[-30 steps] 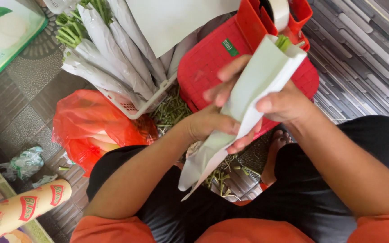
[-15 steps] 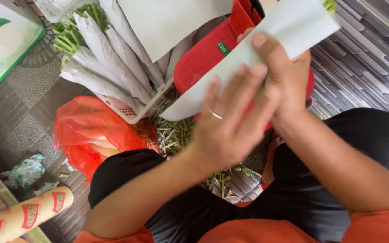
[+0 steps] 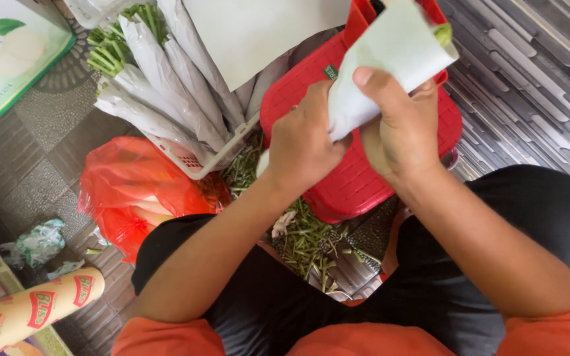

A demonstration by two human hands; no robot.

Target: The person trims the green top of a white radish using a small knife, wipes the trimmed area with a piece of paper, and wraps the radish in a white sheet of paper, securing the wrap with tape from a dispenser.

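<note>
Both hands grip a white paper-wrapped bundle [image 3: 390,62] with green stems showing at its top end. My left hand [image 3: 305,142] closes around the lower, narrow end of the roll. My right hand [image 3: 400,128] clasps the middle, thumb across the paper. The bundle is held above a red plastic stool [image 3: 344,184] between my knees.
A white basket [image 3: 192,161] at upper left holds several similar paper-wrapped green bundles [image 3: 159,79]. A white paper sheet [image 3: 258,33] lies behind it. A red plastic bag [image 3: 133,191], cut green stem scraps [image 3: 305,240], a tan printed roll [image 3: 28,310] and a green-white box [image 3: 8,59] lie on the tiled floor.
The paper has gone from a loose flat sheet to a tight roll around the stems. My left hand moved from flat on the paper down to gripping the lower end.
</note>
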